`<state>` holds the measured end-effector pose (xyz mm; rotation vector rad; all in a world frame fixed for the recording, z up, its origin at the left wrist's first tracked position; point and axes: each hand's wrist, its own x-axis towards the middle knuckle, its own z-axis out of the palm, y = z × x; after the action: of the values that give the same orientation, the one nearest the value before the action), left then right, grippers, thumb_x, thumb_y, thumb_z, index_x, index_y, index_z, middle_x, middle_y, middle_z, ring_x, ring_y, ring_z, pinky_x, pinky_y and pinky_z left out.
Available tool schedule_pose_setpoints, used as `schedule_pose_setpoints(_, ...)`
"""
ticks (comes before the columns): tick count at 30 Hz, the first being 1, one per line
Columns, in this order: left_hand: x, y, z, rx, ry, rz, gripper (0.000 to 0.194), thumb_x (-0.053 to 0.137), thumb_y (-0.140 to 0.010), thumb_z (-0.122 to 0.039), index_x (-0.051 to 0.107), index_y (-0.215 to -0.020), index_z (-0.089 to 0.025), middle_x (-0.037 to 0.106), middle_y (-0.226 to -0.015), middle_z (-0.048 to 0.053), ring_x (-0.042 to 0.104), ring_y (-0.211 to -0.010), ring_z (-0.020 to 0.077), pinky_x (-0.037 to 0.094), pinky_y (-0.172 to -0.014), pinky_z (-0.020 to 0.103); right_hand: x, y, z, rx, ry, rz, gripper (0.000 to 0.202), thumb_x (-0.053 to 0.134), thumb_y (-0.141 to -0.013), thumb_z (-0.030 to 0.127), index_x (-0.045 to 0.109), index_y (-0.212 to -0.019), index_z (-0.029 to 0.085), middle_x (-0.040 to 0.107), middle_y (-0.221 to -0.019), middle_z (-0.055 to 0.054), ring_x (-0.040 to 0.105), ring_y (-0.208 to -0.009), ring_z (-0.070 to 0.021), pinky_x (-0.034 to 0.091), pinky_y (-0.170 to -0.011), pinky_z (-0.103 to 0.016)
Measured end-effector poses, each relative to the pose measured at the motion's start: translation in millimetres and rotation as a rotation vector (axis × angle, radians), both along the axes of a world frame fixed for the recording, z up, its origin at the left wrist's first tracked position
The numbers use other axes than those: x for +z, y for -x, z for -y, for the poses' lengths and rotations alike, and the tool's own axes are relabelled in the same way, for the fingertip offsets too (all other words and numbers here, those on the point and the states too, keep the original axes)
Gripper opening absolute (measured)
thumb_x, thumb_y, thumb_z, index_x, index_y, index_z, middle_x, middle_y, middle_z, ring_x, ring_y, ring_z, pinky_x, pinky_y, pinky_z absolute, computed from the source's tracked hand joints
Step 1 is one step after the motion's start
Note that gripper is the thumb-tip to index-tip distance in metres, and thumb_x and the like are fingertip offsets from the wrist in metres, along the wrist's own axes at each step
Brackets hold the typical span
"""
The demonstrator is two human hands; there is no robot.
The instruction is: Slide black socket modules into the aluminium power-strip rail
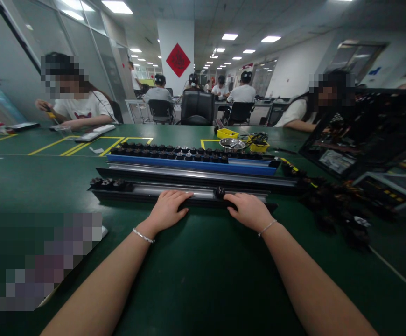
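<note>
A long black rail (pixel 147 193) with a silvery inner channel lies crosswise in front of me. My left hand (pixel 170 209) grips its near wall around the middle, fingers over the channel and thumb in front. Farther right, my right hand (pixel 250 210) is bent over the same wall, its fingertips beside a small black part (pixel 220 192) in the channel. They look to be touching it, but the contact is not clear. Several similar black parts (pixel 108 184) sit at the rail's left end.
Behind are another black rail (pixel 189 173) and a blue rail (pixel 189 163) with black parts in rows. Loose black parts (pixel 329 205) pile up at right, near a metal-cased box (pixel 392 189). A steel dish (pixel 233 143) and yellow trays (pixel 227 134) stand farther back. Co-workers sit across.
</note>
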<state>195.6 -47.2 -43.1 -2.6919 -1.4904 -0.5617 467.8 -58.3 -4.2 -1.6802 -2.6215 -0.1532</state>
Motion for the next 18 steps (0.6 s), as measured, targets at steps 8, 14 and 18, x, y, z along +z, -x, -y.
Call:
schedule_pose_setpoints(8, 0.0, -0.2, -0.4, 0.006, 0.003, -0.002, 0.05, 0.052, -0.079, -0.032, 0.044, -0.128, -0.03, 0.057, -0.123, 0.002, 0.048, -0.113, 0.0219, 0.031, -0.096, 0.041, 2.6, -5.0, 1.5, 0.001, -0.025, 0.019, 0.033, 0.048, -0.083, 0.031, 0.055, -0.115, 0.027, 0.063, -0.103, -0.005, 0.056, -0.094, -0.0201, 0.038, -0.082, -0.032)
schedule_pose_setpoints(14, -0.9, 0.2, -0.4, 0.009, 0.01, -0.002, 0.05, 0.053, -0.079, -0.032, 0.044, -0.128, -0.031, 0.057, -0.124, 0.002, 0.048, -0.114, 0.0222, 0.031, -0.096, 0.042, 4.1, -6.9, 1.8, -0.013, -0.011, 0.035, 0.034, 0.047, -0.083, 0.03, 0.054, -0.117, 0.028, 0.064, -0.101, -0.005, 0.057, -0.093, -0.0199, 0.039, -0.081, -0.032)
schedule_pose_setpoints(18, -0.5, 0.1, -0.2, 0.003, 0.007, 0.0, 0.05, 0.052, -0.079, -0.032, 0.043, -0.128, -0.03, 0.057, -0.124, 0.002, 0.047, -0.114, 0.0218, 0.031, -0.096, 0.041, 4.2, -8.7, 1.2, -0.004, -0.011, 0.038, 0.034, 0.047, -0.083, 0.031, 0.054, -0.116, 0.029, 0.064, -0.1, -0.004, 0.057, -0.092, -0.0203, 0.039, -0.08, -0.033)
